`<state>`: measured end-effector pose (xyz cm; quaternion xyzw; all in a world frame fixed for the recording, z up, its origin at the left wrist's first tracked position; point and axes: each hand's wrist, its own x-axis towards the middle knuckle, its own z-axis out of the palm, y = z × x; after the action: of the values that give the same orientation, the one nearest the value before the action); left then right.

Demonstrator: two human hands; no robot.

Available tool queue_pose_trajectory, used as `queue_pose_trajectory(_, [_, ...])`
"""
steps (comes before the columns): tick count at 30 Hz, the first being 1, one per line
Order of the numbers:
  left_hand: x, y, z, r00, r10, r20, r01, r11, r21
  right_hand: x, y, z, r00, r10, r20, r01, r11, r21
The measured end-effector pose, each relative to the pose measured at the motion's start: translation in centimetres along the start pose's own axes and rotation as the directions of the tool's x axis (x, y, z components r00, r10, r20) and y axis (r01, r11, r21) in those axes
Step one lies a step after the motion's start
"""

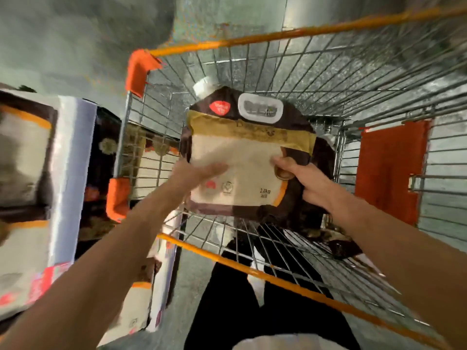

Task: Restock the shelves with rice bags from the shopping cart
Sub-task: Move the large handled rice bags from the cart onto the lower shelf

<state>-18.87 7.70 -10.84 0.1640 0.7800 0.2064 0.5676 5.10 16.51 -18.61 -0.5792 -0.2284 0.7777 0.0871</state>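
Right grip (310, 184) holds rice bag (242, 157); left grip (202, 173) presses front.

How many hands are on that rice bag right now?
2. The left hand lies flat on the pale front of the rice bag, at its lower left. The right hand grips the lower right edge, thumb on the front. No hand is hidden.

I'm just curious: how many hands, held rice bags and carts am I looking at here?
Hands: 2 (left hand, right hand)
Rice bag held up: 1
Shopping cart: 1
Total: 4
Shelf bags at the left are too blurred to count.
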Motion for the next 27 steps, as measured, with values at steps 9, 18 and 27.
queue_pose_trajectory(9, [-13.9,2.7,-10.3,0.902,0.169,-0.396,-0.267,0.941,-0.206,-9.0,-11.0,14.3,0.883,-0.348,0.314,0.425,0.877,-0.225])
queue_pose_trajectory(18, [-28.4,-0.3,-17.3,0.625,0.236,-0.744,-0.523,0.834,-0.174,-19.2,-15.4,28.3,0.671,-0.504,0.543,0.719,0.621,-0.312])
queue_pose_trajectory(27, [-42.1,-10.7,-17.9,0.209,0.348,-0.914,-0.735,0.672,0.088,-32.9,-8.5,36.8,0.390,-0.478,0.787,0.875,0.459,-0.155])
